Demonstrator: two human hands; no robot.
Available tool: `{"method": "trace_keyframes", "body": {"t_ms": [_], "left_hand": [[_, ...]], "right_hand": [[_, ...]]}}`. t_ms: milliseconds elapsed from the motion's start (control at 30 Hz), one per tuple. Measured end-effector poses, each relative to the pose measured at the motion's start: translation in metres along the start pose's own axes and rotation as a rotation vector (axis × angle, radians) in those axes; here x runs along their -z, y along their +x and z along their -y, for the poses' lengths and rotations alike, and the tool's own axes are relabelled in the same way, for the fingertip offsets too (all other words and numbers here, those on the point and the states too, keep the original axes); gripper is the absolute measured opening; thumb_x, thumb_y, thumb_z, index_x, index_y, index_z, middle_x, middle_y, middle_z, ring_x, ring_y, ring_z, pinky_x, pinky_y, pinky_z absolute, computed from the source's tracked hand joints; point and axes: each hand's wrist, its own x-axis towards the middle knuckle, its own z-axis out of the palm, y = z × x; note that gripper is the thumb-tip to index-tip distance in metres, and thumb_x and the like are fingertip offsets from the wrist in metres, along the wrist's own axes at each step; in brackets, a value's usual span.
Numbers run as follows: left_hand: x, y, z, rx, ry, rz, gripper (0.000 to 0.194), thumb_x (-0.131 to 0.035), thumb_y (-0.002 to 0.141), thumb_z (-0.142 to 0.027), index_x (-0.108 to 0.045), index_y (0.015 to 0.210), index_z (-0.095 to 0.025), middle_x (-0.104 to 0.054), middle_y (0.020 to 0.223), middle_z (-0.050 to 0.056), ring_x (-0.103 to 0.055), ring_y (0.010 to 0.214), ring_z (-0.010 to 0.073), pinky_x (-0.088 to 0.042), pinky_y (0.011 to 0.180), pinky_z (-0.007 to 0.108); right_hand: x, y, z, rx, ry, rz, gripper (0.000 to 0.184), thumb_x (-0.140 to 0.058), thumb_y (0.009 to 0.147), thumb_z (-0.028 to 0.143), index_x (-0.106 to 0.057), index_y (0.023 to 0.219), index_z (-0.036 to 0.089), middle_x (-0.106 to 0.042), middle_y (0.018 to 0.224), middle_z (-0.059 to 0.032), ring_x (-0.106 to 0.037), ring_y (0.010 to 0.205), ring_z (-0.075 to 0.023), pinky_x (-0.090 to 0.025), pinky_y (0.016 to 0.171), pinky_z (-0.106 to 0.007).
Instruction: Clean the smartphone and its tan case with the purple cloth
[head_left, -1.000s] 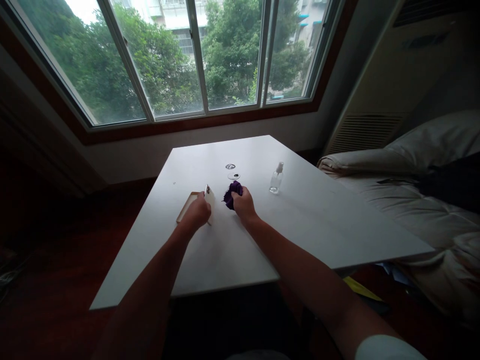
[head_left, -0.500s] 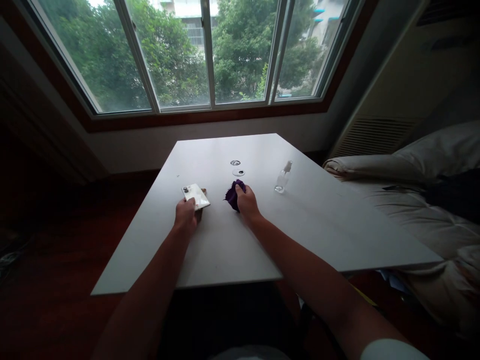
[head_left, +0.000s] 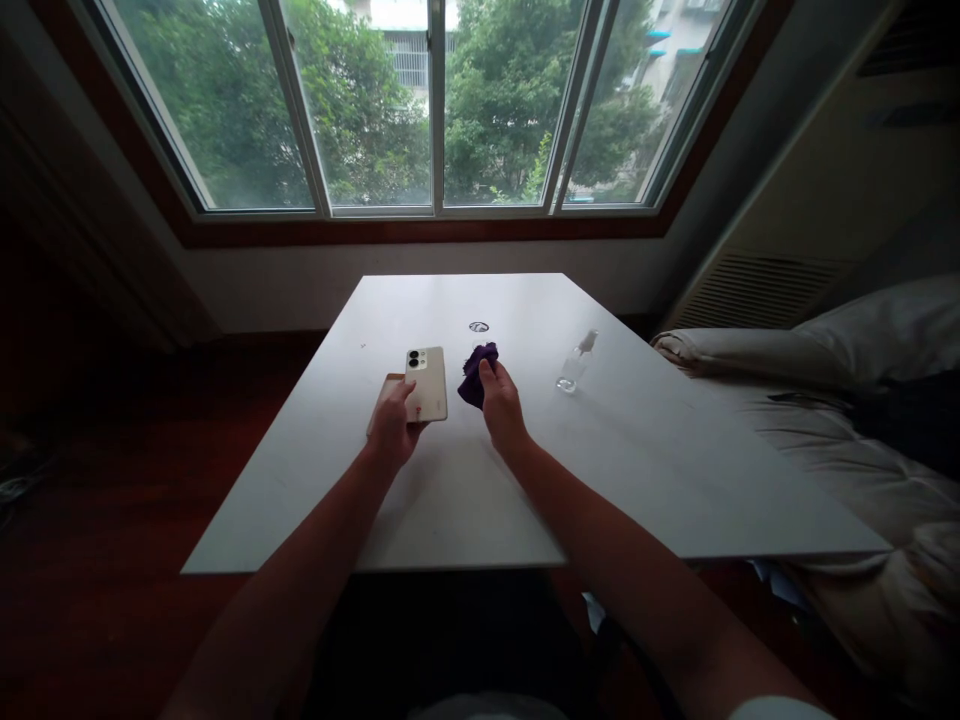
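Note:
My left hand (head_left: 392, 430) grips the near end of a cream-coloured phone (head_left: 427, 381), held back side up with its two camera lenses at the far end, just above the white table (head_left: 637, 470). A thin tan piece (head_left: 380, 397), perhaps a phone case, lies on the table under and left of that hand. My right hand (head_left: 501, 405) is closed on a bunched purple cloth (head_left: 475, 369) right beside the phone.
A small clear spray bottle (head_left: 574, 364) stands right of the cloth. A small round dark item (head_left: 478, 327) lies beyond it on the table. A bed with pale bedding (head_left: 847, 390) is at the right; a wide window (head_left: 420, 100) is ahead.
My left hand has turned the phone from edge-up to flat, back side up, and moved it towards the cloth. The right hand with the cloth shifted slightly away from me.

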Motion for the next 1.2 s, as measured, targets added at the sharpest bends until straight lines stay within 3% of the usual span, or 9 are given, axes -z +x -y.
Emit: {"method": "trace_keyframes", "body": {"t_ms": [133,267,433,533,633,733,800,933,1200], "left_hand": [[-0.004,-0.001,0.009,0.057,-0.036,0.018,0.039,-0.067,0.091,-0.042,-0.065,0.122,-0.019,-0.073,0.11,0.01,-0.071,0.095,0.0228,-0.061,0.073,0.03],[-0.004,0.001,0.006,0.055,-0.15,0.058,0.041,-0.06,0.096,-0.047,-0.067,0.122,-0.016,-0.074,0.107,0.011,-0.072,0.098,0.0247,-0.061,0.077,0.032],[0.0,0.004,-0.004,-0.011,-0.264,0.055,0.05,-0.043,0.104,-0.052,-0.066,0.123,-0.013,-0.075,0.103,0.013,-0.072,0.103,0.0247,-0.06,0.085,0.033],[0.001,0.006,-0.007,-0.025,-0.307,0.053,0.05,-0.04,0.105,-0.05,-0.065,0.123,-0.011,-0.075,0.102,0.013,-0.073,0.102,0.0238,-0.06,0.087,0.033],[0.0,0.006,-0.008,0.0,-0.316,0.037,0.048,-0.039,0.105,-0.049,-0.065,0.121,-0.011,-0.075,0.102,0.013,-0.073,0.099,0.024,-0.061,0.087,0.035],[-0.001,0.004,-0.007,0.025,-0.273,0.042,0.045,-0.039,0.105,-0.047,-0.065,0.114,-0.012,-0.075,0.098,0.012,-0.073,0.095,0.0247,-0.061,0.085,0.037],[-0.001,0.003,-0.004,-0.005,-0.218,0.045,0.038,-0.042,0.105,-0.043,-0.065,0.11,-0.014,-0.074,0.092,0.01,-0.073,0.09,0.0238,-0.061,0.084,0.037],[0.002,0.003,0.005,-0.135,-0.04,-0.069,0.018,-0.049,0.101,-0.032,-0.061,0.103,-0.019,-0.07,0.085,0.004,-0.068,0.078,0.0193,-0.058,0.076,0.032],[0.006,0.003,0.012,-0.267,0.327,-0.089,0.017,-0.059,0.095,-0.033,-0.068,0.093,-0.018,-0.07,0.086,0.006,-0.063,0.074,0.0191,-0.05,0.065,0.027]], "right_hand": [[-0.008,-0.013,0.005,0.144,-0.01,0.273,0.057,-0.05,0.096,0.068,-0.071,0.126,0.024,-0.07,0.134,-0.0073,-0.06,0.131,-0.0272,-0.046,0.113,-0.044],[-0.011,-0.023,0.004,0.263,-0.232,0.554,0.046,-0.058,0.094,0.065,-0.082,0.109,0.029,-0.056,0.154,-0.0022,-0.022,0.159,-0.0309,-0.015,0.131,-0.052],[-0.013,-0.032,0.008,0.351,-0.289,0.736,0.035,-0.058,0.097,0.057,-0.083,0.107,0.033,-0.064,0.144,-0.0009,-0.026,0.158,-0.0289,-0.019,0.129,-0.056],[-0.016,-0.036,0.009,0.356,-0.283,0.686,0.031,-0.062,0.096,0.053,-0.083,0.107,0.032,-0.06,0.15,-0.0025,-0.031,0.156,-0.0302,-0.024,0.128,-0.054],[-0.017,-0.035,0.008,0.324,-0.264,0.495,0.031,-0.064,0.094,0.051,-0.082,0.104,0.028,-0.054,0.155,-0.0059,-0.042,0.151,-0.0306,-0.031,0.126,-0.047],[-0.017,-0.029,0.003,0.23,-0.226,0.3,0.029,-0.073,0.085,0.05,-0.077,0.097,0.024,-0.063,0.145,-0.0105,-0.057,0.137,-0.0311,-0.042,0.118,-0.046],[-0.017,-0.025,-0.002,0.098,-0.138,0.229,0.043,-0.081,0.076,0.048,-0.069,0.109,0.022,-0.07,0.13,-0.0122,-0.067,0.121,-0.0304,-0.053,0.106,-0.048],[-0.02,-0.022,-0.012,-0.099,0.074,0.26,0.074,-0.089,0.066,0.039,-0.055,0.13,0.021,-0.076,0.113,-0.0091,-0.074,0.101,-0.0264,-0.062,0.086,-0.043],[-0.02,-0.023,-0.007,-0.252,0.153,0.142,0.075,-0.093,0.063,0.037,-0.056,0.126,0.018,-0.078,0.095,-0.008,-0.076,0.083,-0.0261,-0.063,0.071,-0.04]]}}
